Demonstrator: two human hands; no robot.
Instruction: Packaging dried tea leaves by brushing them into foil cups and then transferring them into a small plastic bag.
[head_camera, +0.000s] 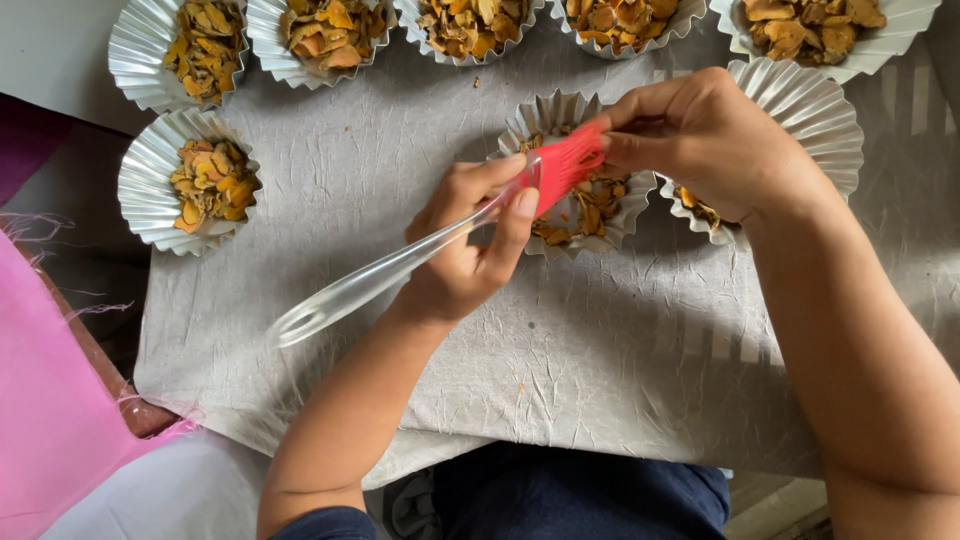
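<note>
I see my left hand (470, 245) pinching the clear handle of a red-bristled brush (563, 168); my right hand (700, 140) pinches its bristles over a foil cup (548, 112) of dried slices. Bare grey cloth (600, 370) lies near; cups crowd the far edge.

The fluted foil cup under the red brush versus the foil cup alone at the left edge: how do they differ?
The cup under the brush is partly hidden by the red brush head and both hands; the left cup lies fully open to view. The left cup's dried orange-yellow pieces sit in a clear central heap; the other's pieces show only in part. The left cup stands apart; the other touches a neighbouring cup. Both are silver, pleated, on the grey cloth.
</note>
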